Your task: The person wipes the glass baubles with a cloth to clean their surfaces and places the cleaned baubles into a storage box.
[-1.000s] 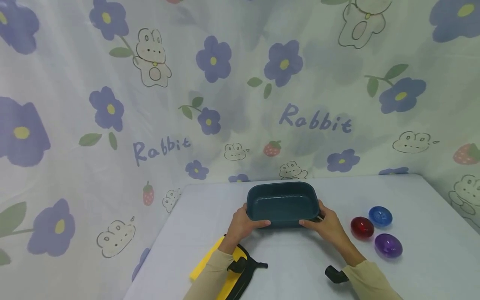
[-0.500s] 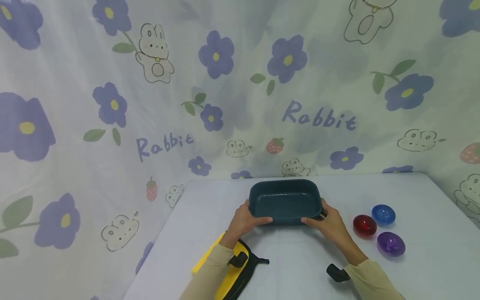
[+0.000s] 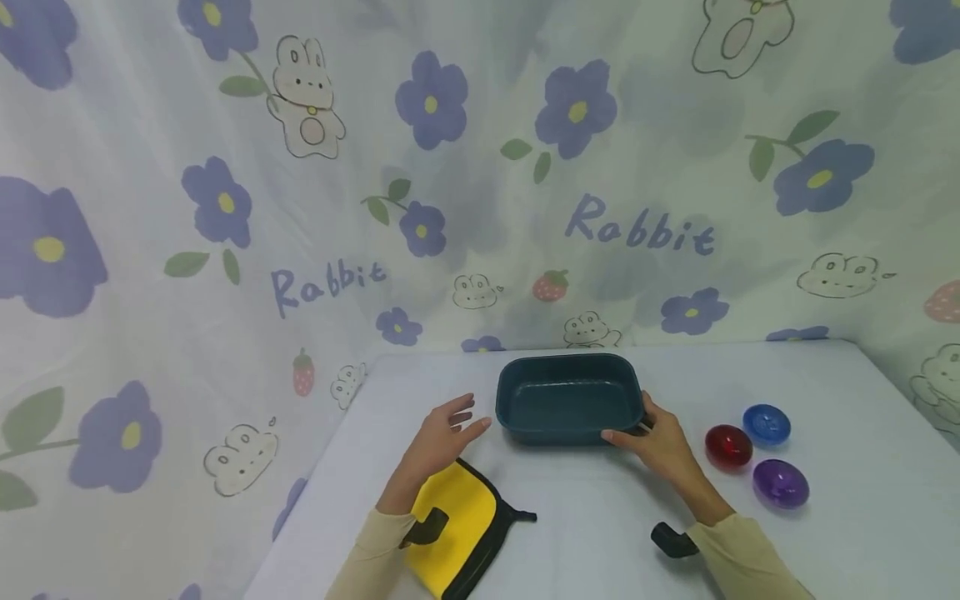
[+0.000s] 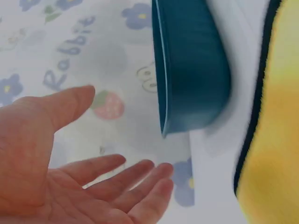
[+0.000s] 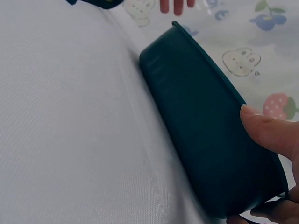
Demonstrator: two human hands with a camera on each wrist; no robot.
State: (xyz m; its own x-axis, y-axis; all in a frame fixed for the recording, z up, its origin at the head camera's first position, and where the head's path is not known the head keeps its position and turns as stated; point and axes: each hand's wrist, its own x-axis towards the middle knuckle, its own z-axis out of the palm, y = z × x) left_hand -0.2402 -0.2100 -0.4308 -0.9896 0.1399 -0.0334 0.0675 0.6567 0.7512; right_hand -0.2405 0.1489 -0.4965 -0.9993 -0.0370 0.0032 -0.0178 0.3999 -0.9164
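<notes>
A dark teal rectangular dish (image 3: 570,400) with rounded corners stands near the back of the white table, its hollow facing up. My right hand (image 3: 660,442) grips its right end, the thumb on the front rim and the fingers round the side, partly hidden. A short dark piece shows beside those fingers. To the left of the dish, my left hand (image 3: 442,437) is apart from it, palm turned inward. In the left wrist view that hand's fingers (image 4: 126,182) are loosely extended and hold nothing. Below the left hand lies a yellow pad (image 3: 457,525) with black edging and a black tab.
On the right of the table (image 3: 585,533) sit three glossy translucent rounded pieces: a red one (image 3: 728,447), a blue one (image 3: 767,425) and a purple one (image 3: 781,483). A curtain (image 3: 487,167) printed with flowers and rabbits hangs behind and along the left.
My left hand has let go of the dish's left end and moved left, uncovering more of the yellow pad. The right hand keeps its grip, and the dish has barely moved.
</notes>
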